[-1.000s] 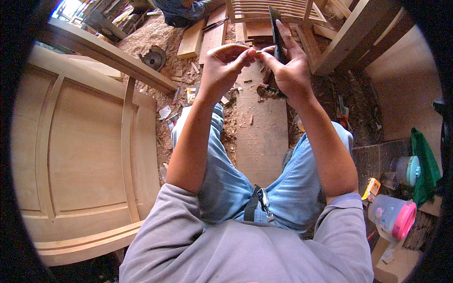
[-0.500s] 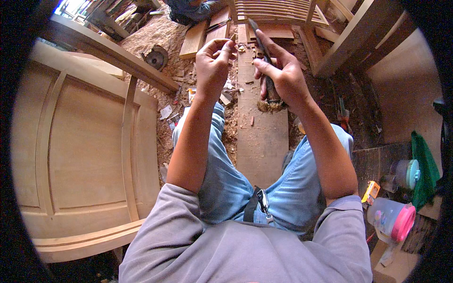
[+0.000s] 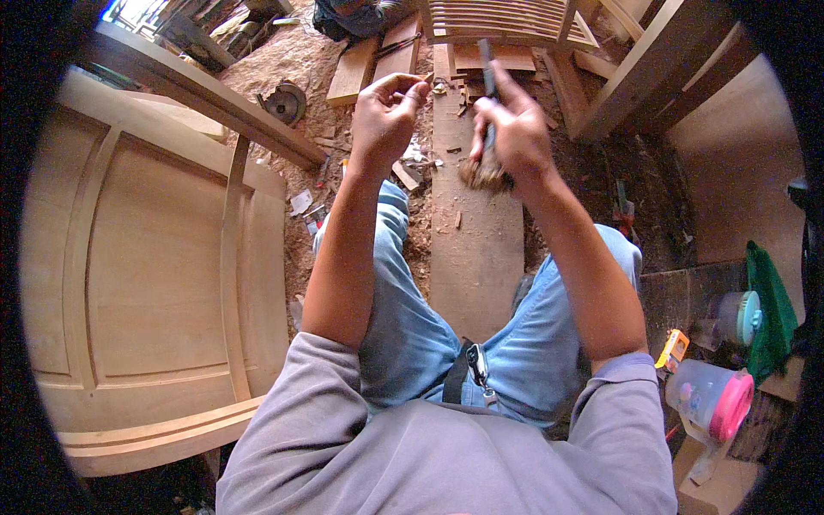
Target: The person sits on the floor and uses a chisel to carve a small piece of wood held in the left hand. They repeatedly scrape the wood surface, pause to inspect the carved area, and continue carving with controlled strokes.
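My left hand (image 3: 390, 107) is closed in a pinch on a small pale sliver of wood (image 3: 428, 77) above the far part of the plank. To its right, my right hand (image 3: 519, 133) grips what looks like a chisel (image 3: 488, 69). The chisel's dark, narrow blade points away from me. Its handle end (image 3: 486, 174), frayed and brushlike, hangs below the palm; motion blurs this hand a little. Both hands are raised over a wooden plank (image 3: 476, 266) that runs between my knees, dotted with chips.
A panelled wooden door (image 3: 163, 257) stands at the left beside a long beam (image 3: 197, 94). A circular saw (image 3: 284, 103) lies in sawdust. At the far end is a slatted frame (image 3: 498, 19). Plastic jars, one with a pink lid (image 3: 731, 404), stand at the right.
My right hand has turned the chisel: its blade now points more directly away, and the frayed end has swung slightly left and nearer the far end. My left hand has dipped slightly, still pinching the sliver.
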Action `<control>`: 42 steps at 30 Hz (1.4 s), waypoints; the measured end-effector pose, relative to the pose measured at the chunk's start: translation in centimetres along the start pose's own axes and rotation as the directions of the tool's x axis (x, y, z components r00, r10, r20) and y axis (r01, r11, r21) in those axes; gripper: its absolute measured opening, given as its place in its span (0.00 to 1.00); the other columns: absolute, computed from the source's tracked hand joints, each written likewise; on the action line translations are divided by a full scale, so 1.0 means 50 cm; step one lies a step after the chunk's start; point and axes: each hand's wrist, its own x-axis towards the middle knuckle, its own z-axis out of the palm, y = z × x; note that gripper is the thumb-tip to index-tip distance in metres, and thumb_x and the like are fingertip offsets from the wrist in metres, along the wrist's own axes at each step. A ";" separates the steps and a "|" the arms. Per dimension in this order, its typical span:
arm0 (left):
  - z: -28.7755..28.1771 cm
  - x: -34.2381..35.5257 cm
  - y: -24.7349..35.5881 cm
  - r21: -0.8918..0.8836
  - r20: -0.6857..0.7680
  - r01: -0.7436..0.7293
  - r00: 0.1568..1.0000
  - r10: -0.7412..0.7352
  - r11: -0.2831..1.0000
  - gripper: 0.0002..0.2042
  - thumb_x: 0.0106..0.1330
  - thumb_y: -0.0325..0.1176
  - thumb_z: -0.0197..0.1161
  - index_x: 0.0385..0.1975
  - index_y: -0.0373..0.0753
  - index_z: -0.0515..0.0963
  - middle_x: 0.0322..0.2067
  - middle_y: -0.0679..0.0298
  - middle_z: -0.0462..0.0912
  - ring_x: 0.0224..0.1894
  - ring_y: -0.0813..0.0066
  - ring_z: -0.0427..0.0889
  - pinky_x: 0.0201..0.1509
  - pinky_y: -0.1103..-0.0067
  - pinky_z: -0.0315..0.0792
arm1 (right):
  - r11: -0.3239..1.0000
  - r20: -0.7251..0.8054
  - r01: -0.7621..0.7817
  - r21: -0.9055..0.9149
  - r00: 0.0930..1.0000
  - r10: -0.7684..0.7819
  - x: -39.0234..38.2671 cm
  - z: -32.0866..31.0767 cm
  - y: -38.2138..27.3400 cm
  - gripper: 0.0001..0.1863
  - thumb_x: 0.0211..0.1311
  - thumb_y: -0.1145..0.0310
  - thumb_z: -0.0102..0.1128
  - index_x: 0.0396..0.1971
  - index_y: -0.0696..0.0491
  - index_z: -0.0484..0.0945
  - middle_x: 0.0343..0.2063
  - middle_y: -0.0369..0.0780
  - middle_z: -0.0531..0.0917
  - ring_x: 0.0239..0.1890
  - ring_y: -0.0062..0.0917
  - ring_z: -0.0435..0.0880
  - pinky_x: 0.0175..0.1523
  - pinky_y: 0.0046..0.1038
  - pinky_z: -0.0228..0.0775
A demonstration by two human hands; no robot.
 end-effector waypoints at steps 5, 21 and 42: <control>0.009 0.000 -0.001 -0.104 -0.019 0.011 1.000 -0.013 0.994 0.07 0.65 0.31 0.63 0.33 0.33 0.82 0.26 0.66 0.83 0.28 0.83 0.79 0.34 0.85 0.72 | 0.996 -0.004 0.090 -0.001 0.996 -0.090 0.012 -0.043 -0.022 0.35 0.63 0.76 0.52 0.70 0.48 0.54 0.22 0.37 0.75 0.14 0.21 0.75 0.19 0.24 0.73; -0.001 0.005 -0.008 -0.077 -0.028 0.004 1.000 -0.007 0.997 0.06 0.66 0.28 0.62 0.35 0.31 0.82 0.28 0.64 0.84 0.28 0.83 0.80 0.33 0.85 0.73 | 0.989 0.345 0.052 -0.142 0.939 0.000 -0.015 0.002 0.004 0.33 0.62 0.77 0.54 0.67 0.46 0.62 0.24 0.33 0.78 0.15 0.14 0.73 0.18 0.22 0.71; 0.005 -0.004 -0.014 0.050 0.022 -0.025 0.999 0.024 0.998 0.07 0.64 0.31 0.64 0.36 0.33 0.83 0.26 0.66 0.83 0.26 0.85 0.77 0.29 0.85 0.70 | 0.995 -0.117 -0.017 -0.096 0.993 0.006 0.009 -0.026 -0.017 0.33 0.64 0.74 0.53 0.69 0.48 0.57 0.17 0.34 0.73 0.12 0.20 0.73 0.18 0.23 0.70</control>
